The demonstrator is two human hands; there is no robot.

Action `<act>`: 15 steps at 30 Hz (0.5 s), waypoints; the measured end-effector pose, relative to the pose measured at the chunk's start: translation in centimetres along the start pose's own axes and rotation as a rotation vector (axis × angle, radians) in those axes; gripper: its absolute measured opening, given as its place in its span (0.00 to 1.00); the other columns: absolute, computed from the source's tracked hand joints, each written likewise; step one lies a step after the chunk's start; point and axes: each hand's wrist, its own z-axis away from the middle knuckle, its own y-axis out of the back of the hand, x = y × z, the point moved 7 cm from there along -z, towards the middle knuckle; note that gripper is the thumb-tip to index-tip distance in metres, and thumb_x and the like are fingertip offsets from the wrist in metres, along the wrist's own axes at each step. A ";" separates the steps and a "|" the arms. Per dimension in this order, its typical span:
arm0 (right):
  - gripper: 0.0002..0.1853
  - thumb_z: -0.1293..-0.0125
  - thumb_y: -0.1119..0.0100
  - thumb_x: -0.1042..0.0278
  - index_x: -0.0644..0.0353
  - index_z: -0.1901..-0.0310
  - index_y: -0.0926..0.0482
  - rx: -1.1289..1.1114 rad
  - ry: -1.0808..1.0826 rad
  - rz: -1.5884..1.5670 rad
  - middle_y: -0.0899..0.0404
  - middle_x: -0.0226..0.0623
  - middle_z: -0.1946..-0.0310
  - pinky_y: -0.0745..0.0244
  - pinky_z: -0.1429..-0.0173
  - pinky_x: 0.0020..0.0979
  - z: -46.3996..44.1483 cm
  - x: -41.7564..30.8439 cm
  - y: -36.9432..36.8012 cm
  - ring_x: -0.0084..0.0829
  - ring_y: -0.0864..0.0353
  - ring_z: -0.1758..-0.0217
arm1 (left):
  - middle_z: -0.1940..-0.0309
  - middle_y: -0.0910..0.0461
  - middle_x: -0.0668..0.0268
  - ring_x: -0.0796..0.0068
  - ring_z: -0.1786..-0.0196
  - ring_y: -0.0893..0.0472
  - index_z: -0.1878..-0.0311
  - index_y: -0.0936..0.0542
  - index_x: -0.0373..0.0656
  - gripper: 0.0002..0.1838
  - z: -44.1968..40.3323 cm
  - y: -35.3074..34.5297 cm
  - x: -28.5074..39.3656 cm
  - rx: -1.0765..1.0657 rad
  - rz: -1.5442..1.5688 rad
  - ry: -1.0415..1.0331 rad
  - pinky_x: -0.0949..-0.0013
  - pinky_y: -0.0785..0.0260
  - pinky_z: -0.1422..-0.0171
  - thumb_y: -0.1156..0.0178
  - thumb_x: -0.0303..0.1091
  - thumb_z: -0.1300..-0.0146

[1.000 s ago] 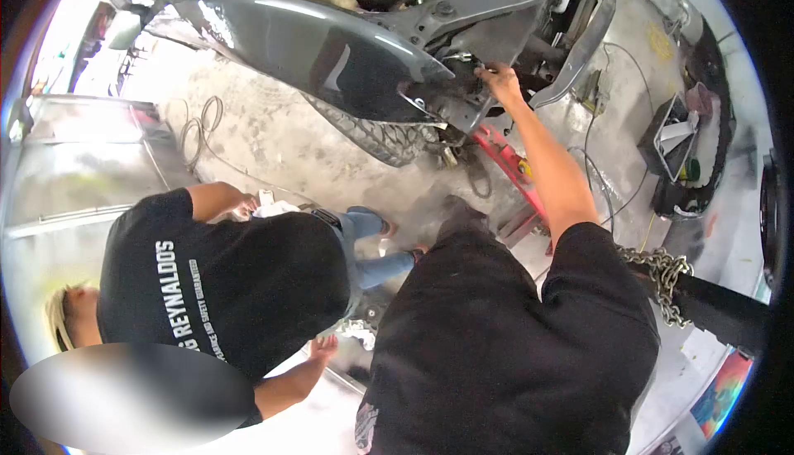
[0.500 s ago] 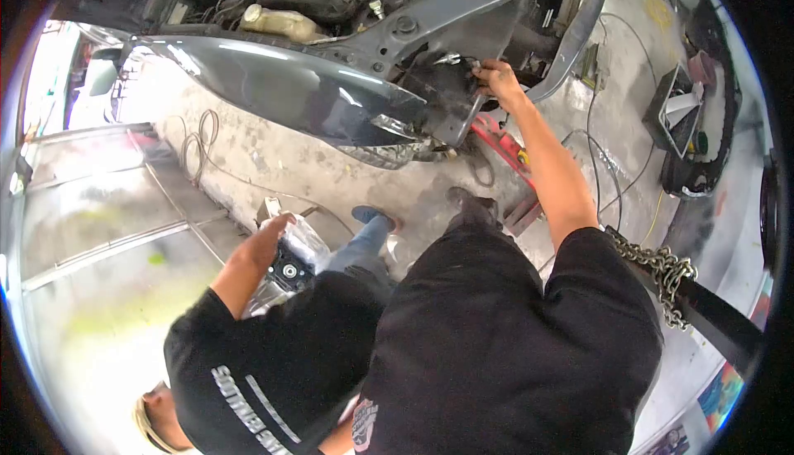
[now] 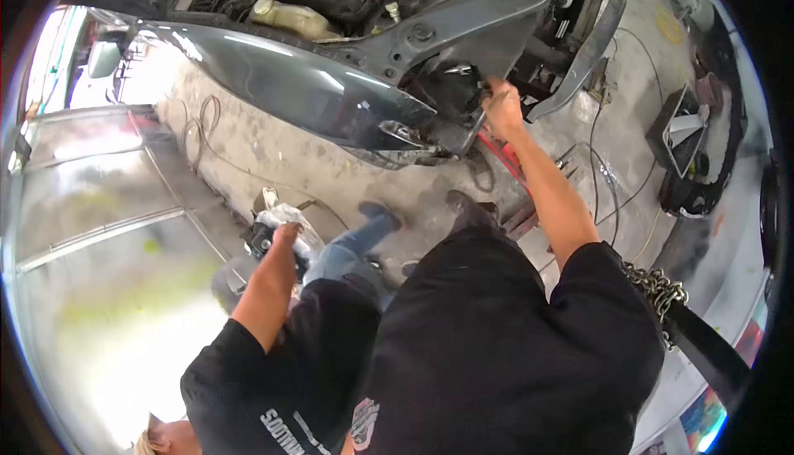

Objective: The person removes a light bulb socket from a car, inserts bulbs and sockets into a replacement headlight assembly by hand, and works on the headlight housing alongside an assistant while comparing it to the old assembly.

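Note:
My right hand (image 3: 503,110) is closed at the front corner of a dark grey car, beside the end of the fender (image 3: 298,83). What its fingers hold is too small and blurred to make out. Just left of the fingertips, a small shiny metal piece (image 3: 459,69) shows against the dark cavity behind the fender. Above it runs the grey inner panel (image 3: 463,21) with round holes. My left hand is out of view.
A co-worker (image 3: 289,364) in a black shirt stands at my left, one hand near a plastic-wrapped part (image 3: 294,223). Red equipment (image 3: 506,155) is beneath the car's corner. Cables (image 3: 594,149), a grey bin (image 3: 676,128) and a chain (image 3: 657,289) lie rightward.
My right hand stays at the car's corner, its wrist now turned differently. The co-worker has shifted and bent, reaching forward to the wrapped part. The camera view has also moved.

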 end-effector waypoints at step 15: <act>0.21 0.35 0.27 0.62 0.64 0.47 0.21 0.059 -0.197 -0.242 0.11 0.55 0.56 0.19 0.46 0.46 -0.8 1.5 2.5 0.54 0.10 0.51 | 0.45 0.15 0.50 0.55 0.46 0.13 0.41 0.18 0.35 0.21 13.4 -13.2 10.1 -0.090 0.516 -0.102 0.56 0.21 0.45 0.37 0.41 0.27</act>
